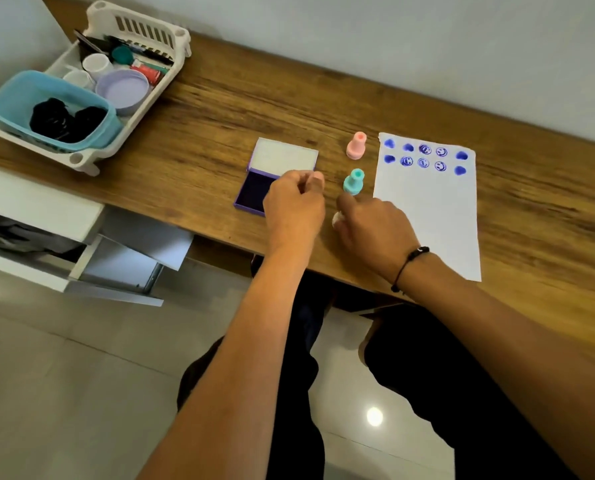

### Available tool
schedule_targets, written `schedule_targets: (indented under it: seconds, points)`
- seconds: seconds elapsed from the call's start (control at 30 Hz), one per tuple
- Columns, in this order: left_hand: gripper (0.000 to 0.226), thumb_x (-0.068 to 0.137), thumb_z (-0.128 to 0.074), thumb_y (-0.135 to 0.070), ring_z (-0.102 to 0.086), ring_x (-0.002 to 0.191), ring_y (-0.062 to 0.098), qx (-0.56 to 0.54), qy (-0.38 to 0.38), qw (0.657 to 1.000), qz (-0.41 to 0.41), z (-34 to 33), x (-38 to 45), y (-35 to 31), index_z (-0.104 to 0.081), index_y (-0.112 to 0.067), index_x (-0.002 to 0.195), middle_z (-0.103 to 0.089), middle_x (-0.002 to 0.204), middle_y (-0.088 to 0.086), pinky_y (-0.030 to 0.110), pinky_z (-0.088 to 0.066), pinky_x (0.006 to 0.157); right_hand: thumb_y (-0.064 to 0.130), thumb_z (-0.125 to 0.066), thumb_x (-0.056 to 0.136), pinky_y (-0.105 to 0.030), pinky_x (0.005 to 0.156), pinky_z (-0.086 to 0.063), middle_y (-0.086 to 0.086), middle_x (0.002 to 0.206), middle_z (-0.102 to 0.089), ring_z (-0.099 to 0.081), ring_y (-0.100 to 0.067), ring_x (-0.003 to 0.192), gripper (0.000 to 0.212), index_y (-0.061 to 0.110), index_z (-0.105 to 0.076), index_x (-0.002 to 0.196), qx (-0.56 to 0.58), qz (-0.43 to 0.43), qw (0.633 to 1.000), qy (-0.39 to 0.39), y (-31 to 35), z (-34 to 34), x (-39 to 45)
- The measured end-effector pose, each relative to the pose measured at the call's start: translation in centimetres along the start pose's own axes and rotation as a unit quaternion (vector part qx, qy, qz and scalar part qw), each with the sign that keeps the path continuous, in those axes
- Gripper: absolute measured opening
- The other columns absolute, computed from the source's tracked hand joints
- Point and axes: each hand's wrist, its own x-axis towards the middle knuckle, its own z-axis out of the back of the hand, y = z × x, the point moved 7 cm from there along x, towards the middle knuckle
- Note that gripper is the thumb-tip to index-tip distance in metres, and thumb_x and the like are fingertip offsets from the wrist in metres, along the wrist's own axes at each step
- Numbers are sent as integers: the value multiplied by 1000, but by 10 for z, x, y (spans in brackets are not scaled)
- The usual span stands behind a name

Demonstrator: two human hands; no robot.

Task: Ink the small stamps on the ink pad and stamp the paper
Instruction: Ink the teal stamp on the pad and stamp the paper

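A purple ink pad (253, 194) lies open on the wooden desk, its white-lined lid (285, 155) folded back. My left hand (294, 206) hovers over the pad's right side with the fingers curled in and nothing visible in them. A pink stamp (356, 145) and a teal stamp (354, 181) stand upright between the pad and the paper (427, 220). The paper carries two rows of blue prints near its top. My right hand (372, 226) rests just below the teal stamp, fingers closed around a small white stamp (337, 220) that is mostly hidden.
A white plastic rack (88, 161) at the desk's far left holds a blue tub (9, 109), lids and small items. Below the desk's left end a white drawer unit (81, 244) stands open. My legs are under the desk edge.
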Motion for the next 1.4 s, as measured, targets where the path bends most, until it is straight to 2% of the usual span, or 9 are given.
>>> schedule_targets:
  seconds: [0.1, 0.23, 0.43, 0.53, 0.63, 0.83, 1.1, 1.3, 1.4]
  points:
    - [23, 90, -50, -24, -57, 87, 14, -31, 1, 999, 18, 0, 2, 2, -65, -11, 101, -64, 94, 3, 36, -52, 89, 32, -46, 92, -34, 60, -43, -18, 95, -65, -58, -30, 76, 29, 8, -49, 106, -1, -2, 1000, 3, -2, 2, 2]
    - [16, 89, -52, -22, -56, 78, 12, -87, -1, 995, 52, -2, 6, 8, -66, -14, 87, -62, 82, 0, 27, -51, 75, 44, -50, 88, -30, 59, -36, -19, 88, -68, -61, -33, 79, 41, 9, -54, 108, 34, -73, 988, -131, -29, 46, 17]
    - [14, 88, -54, -15, -55, 66, 10, -162, 1, 982, 95, -8, 7, 13, -64, -17, 79, -60, 71, 0, 23, -51, 68, 25, -52, 88, -30, 70, -40, -22, 109, -62, -58, -33, 96, 32, 4, -56, 112, 8, -83, 995, 54, -36, 19, 53]
    - [12, 88, -55, -12, -56, 70, 11, -193, 11, 976, 104, -9, 7, 13, -66, -13, 92, -62, 76, 1, 24, -52, 70, 18, -56, 86, -27, 64, -45, -18, 102, -66, -60, -27, 87, 23, 4, -64, 102, 157, -95, 983, 8, -39, 32, 53]
    - [21, 87, -55, -10, -59, 74, 11, -234, 58, 964, 109, -15, 5, 11, -63, -8, 107, -64, 88, 5, 24, -54, 75, 14, -59, 84, -19, 45, -44, -7, 73, -66, -57, -10, 53, 9, 10, -67, 87, 425, -140, 894, 0, -37, 40, 44]
    - [7, 85, -58, -8, -58, 68, 12, -273, 76, 954, 100, -10, 3, 4, -65, -8, 86, -64, 75, 5, 21, -52, 69, 9, -59, 85, -18, 41, -43, -6, 65, -63, -53, -7, 46, 8, 9, -67, 83, 499, -142, 855, 26, -20, 43, 37]
    - [13, 84, -60, -11, -51, 58, 12, -270, 81, 953, 112, -2, 9, 8, -62, -6, 72, -60, 68, 7, 21, -48, 60, 6, -59, 84, -17, 38, -39, 4, 47, -62, -50, -6, 40, 10, 10, -67, 79, 507, -154, 847, 28, -14, 36, 41]
    - [11, 84, -58, -6, -51, 56, 12, -336, 38, 927, 161, 12, 14, 15, -59, -5, 73, -58, 68, 7, 18, -48, 53, 9, -58, 86, -13, 50, -44, -3, 82, -65, -55, -4, 61, 12, 12, -66, 95, 431, -94, 897, -20, 4, 41, 45]
    - [15, 85, -58, -9, -51, 54, 10, -390, -48, 900, 188, 37, 18, 27, -56, -7, 70, -55, 63, 5, 16, -48, 50, 14, -58, 86, -23, 67, -48, 0, 92, -63, -58, -13, 79, 13, 13, -65, 97, 348, -64, 933, -68, 13, 47, 54]
